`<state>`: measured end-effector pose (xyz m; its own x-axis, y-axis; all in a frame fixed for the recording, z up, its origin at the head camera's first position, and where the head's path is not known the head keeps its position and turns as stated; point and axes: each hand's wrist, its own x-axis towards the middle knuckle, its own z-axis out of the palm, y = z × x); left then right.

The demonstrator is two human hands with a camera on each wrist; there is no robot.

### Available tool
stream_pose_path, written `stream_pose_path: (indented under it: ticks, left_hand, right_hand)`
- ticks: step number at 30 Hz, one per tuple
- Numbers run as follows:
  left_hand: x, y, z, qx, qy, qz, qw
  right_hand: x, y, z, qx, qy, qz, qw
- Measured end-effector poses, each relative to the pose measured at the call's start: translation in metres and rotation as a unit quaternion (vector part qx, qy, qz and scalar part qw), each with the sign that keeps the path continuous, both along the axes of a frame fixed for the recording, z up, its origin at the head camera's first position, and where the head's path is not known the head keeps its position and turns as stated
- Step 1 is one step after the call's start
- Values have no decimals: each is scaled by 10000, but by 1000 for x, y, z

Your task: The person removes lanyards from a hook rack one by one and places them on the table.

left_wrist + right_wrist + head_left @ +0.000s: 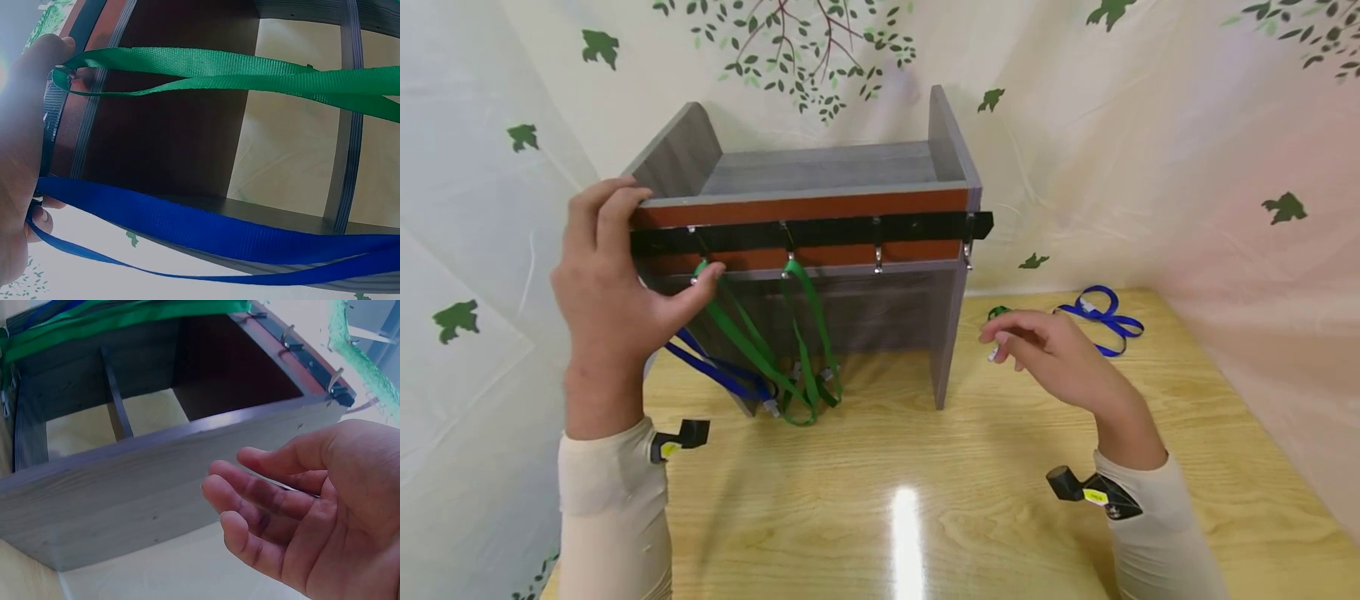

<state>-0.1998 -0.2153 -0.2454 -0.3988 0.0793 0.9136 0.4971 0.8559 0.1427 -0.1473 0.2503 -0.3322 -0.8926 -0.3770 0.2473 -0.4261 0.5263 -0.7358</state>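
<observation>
My left hand (610,275) grips the left end of a grey wooden shelf (827,169), its thumb beside the leftmost hook. A black hook rail (838,232) runs along the shelf's red-brown front. One green lanyard (741,340) hangs by that thumb, and another green lanyard (811,292) hangs from the second hook. Below the left hand a blue lanyard (169,219) hangs at the shelf's left end. My right hand (1063,358) is in the air right of the shelf, fingers loosely bent; in the right wrist view nothing shows between them.
On the wooden table (985,517), a blue lanyard (1101,315) lies at the back right. A bit of green lanyard (997,312) shows behind the right fingers, mostly hidden. Two hooks (877,258) at the rail's right side carry nothing. A leaf-patterned curtain surrounds the table.
</observation>
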Motion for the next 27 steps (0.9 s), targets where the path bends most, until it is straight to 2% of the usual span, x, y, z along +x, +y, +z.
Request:
stream_pose_path:
  ticks: [7, 18, 27]
  left_hand:
    - [-1, 1, 1, -1, -8, -11, 10000]
    - [0, -1, 0, -32, -47, 39, 10000]
    - [1, -1, 0, -9, -44, 48, 10000]
  right_hand:
    - [10, -10, 7, 16, 102, 77, 9999]
    - [21, -25, 7, 72, 353, 257, 9990]
    - [27, -35, 6, 52, 388, 513, 9979]
